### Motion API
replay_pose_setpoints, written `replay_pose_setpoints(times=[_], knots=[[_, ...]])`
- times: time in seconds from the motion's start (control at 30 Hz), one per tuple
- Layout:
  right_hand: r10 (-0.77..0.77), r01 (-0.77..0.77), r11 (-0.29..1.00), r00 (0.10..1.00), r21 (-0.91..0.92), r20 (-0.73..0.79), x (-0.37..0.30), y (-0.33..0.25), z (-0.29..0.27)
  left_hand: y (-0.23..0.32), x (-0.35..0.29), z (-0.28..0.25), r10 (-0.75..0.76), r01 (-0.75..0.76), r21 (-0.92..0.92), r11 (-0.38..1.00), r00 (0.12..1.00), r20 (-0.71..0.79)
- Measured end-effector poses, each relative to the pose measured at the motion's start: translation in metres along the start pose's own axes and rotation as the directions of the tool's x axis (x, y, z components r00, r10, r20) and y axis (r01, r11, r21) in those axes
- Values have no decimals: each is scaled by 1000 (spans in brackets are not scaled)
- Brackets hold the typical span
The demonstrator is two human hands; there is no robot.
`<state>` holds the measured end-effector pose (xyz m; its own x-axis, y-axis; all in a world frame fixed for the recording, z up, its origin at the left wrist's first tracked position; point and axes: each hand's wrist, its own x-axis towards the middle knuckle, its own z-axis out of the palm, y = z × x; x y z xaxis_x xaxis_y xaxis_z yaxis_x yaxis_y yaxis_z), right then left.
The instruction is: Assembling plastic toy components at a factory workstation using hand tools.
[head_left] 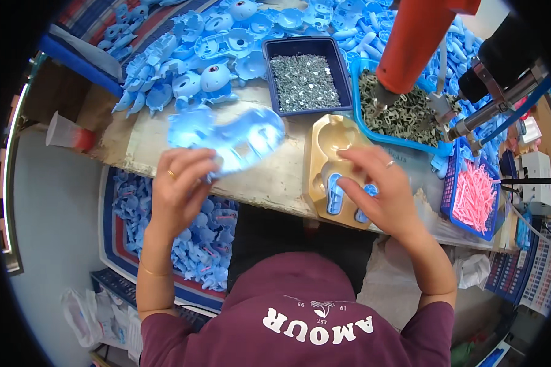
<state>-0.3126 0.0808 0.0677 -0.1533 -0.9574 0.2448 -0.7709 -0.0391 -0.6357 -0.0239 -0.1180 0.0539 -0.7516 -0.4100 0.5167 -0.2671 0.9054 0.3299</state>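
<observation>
My left hand (180, 186) grips the lower edge of a shiny blue plastic toy shell (242, 137), which is tilted above the worktable and slightly blurred. To its right, a tan moulded jig (318, 131) with rounded hollows lies at the table's front edge. Two small blue plastic limb pieces sit in its near hollows: a left one (335, 199) and a right one (362, 214), partly covered by my hand. My right hand (386, 196) hovers over the jig, thumb and forefinger apart; the thumb is close to the left piece, and I cannot tell whether it touches.
Behind the jig stand a dark tray of small screws (305, 82) and a blue tray of metal clips (398, 116). An orange-red power tool (404, 46) hangs overhead. A basket of pink sticks (471, 196) is at right, a cup (67, 131) at left. Blue toy parts (208, 52) pile up behind.
</observation>
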Motion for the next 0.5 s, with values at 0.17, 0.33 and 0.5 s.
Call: replay_pose_setpoints(times=[0.17, 0.33, 0.5], knots=[[-117, 117, 993, 993, 20, -20, -2, -21, -15, 45, 14, 31, 270, -253, -135, 958, 955, 121], [95, -77, 983, 990, -169, 102, -39, 1, -32, 74, 40, 74, 383, -343, -243, 907, 914, 138], [125, -107, 950, 991, -293, 43, -58, 22, -31, 85, 45, 94, 383, -322, -275, 906, 900, 207]])
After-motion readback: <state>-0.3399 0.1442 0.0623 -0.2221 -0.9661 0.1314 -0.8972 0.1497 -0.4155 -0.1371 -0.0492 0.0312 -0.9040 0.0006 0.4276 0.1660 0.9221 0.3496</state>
